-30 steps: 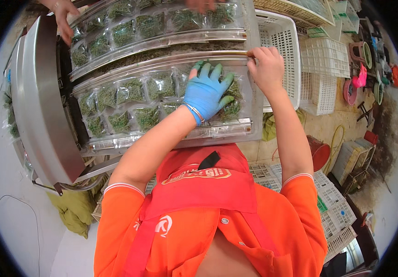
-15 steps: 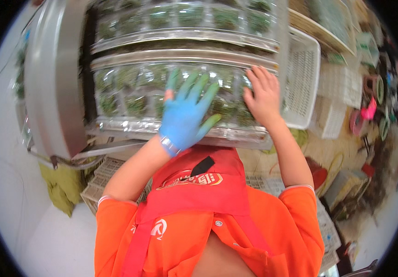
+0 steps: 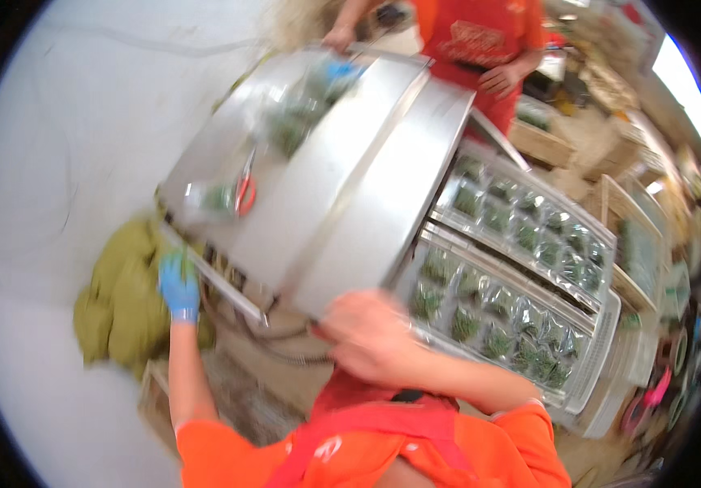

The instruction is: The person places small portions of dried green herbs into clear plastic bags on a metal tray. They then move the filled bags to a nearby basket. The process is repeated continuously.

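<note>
My left hand (image 3: 178, 286), in a blue glove with green-stained fingertips, is at a metal bar (image 3: 218, 285) along the near left edge of a silver packing machine (image 3: 342, 211). Whether its fingers grip the bar is unclear. My bare right hand (image 3: 369, 335) is smeared by motion before the machine's near edge, its fingers apparently bent. To its right, clear plastic packs of green leafy stuff (image 3: 498, 305) lie in rows along metal strips. On the machine's top rest red-handled scissors (image 3: 246, 191), a small clear bag (image 3: 210, 199) and a larger bag of greens (image 3: 289, 122).
Across the machine stands a co-worker (image 3: 476, 49) in orange and red, one hand on its far edge. An olive-green cloth heap (image 3: 126, 301) lies on the floor at left. A hose (image 3: 273, 350) hangs under the machine. Wooden crates (image 3: 623, 220) stand at right.
Both hands have left the packs. My left hand has moved left to the bar, my right hand inward across my front. The view has swung left, bringing the machine's top and the co-worker in.
</note>
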A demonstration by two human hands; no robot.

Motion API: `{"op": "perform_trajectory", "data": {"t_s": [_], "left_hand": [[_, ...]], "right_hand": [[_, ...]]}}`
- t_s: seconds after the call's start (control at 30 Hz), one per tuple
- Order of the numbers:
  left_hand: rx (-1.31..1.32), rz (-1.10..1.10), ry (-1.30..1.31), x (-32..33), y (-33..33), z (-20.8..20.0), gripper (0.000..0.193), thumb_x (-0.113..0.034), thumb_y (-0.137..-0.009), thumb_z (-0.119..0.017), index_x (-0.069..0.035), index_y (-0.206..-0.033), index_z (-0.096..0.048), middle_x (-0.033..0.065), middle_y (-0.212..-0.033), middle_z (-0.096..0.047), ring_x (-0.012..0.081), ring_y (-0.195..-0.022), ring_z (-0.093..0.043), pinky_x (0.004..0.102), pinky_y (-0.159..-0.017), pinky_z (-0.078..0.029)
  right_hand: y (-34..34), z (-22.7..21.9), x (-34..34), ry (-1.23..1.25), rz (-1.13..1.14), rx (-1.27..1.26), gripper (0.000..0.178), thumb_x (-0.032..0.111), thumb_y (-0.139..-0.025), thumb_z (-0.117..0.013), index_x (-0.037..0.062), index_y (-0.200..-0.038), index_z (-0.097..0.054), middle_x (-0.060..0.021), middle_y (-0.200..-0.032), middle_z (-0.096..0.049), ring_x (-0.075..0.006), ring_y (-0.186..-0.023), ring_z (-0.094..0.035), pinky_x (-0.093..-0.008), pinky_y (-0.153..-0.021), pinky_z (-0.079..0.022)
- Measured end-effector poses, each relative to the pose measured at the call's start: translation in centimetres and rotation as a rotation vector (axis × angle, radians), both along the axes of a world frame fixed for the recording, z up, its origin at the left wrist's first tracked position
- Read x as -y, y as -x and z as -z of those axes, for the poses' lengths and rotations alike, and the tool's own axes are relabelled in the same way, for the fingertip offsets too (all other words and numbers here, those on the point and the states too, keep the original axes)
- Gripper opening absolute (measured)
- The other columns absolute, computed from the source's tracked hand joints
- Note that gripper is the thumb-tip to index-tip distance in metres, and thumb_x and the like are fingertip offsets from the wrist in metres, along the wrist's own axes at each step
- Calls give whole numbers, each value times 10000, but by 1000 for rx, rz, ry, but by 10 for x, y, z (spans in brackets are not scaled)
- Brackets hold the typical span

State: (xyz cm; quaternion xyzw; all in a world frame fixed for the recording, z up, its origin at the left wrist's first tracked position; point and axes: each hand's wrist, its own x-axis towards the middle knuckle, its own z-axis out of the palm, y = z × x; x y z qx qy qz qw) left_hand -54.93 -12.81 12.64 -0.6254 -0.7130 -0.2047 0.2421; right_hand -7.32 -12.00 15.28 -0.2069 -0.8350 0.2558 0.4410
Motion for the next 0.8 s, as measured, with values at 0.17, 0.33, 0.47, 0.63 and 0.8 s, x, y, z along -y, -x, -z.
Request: {"op": "perform_trajectory", "data": {"t_s": [0.17,0.33,0.47,0.63,0.8], "left_hand": [[51,488,232,-84,-1,2,135,-173,-811,-688,-48,-765,-666,143,-814,-632,367,-856,-579,548,-1123,-335],[8,360,356,-86,45,13,379,-275,-909,-582,-53,-610,-650,148,-684,-643,364,-780,-598,509,-880,-417],[-189,311,421,-95,42,-11,480,-314,-972,-467,-53,-628,-675,184,-710,-673,399,-745,-623,519,-827,-412],[-82,529,173,-62,-47,-84,364,-229,-972,-539,-57,-666,-633,180,-714,-627,380,-733,-577,491,-790,-416],[98,1044,94,34,-109,-188,335,-327,-793,-754,-79,-758,-532,136,-750,-586,350,-762,-571,457,-731,-406]], "right_hand": [[189,30,-11,-61,111,519,563,100,-872,-575,-89,-1390,-458,-270,-1242,-598,-365,-1032,-668,-409,-814,-579],[225,26,-9,149,166,599,166,113,-875,-574,0,-973,-503,-145,-715,-676,-319,-560,-678,-459,-469,-517],[215,-6,-1,111,226,631,180,97,-864,-589,-11,-974,-497,-153,-750,-680,-345,-656,-692,-472,-542,-521],[124,-114,54,149,348,821,243,168,-875,-646,0,-972,-499,-140,-769,-674,-355,-685,-690,-465,-569,-515],[43,-196,149,280,517,901,522,544,-927,-609,24,-909,-564,-140,-770,-680,-365,-710,-678,-477,-619,-513]]}}
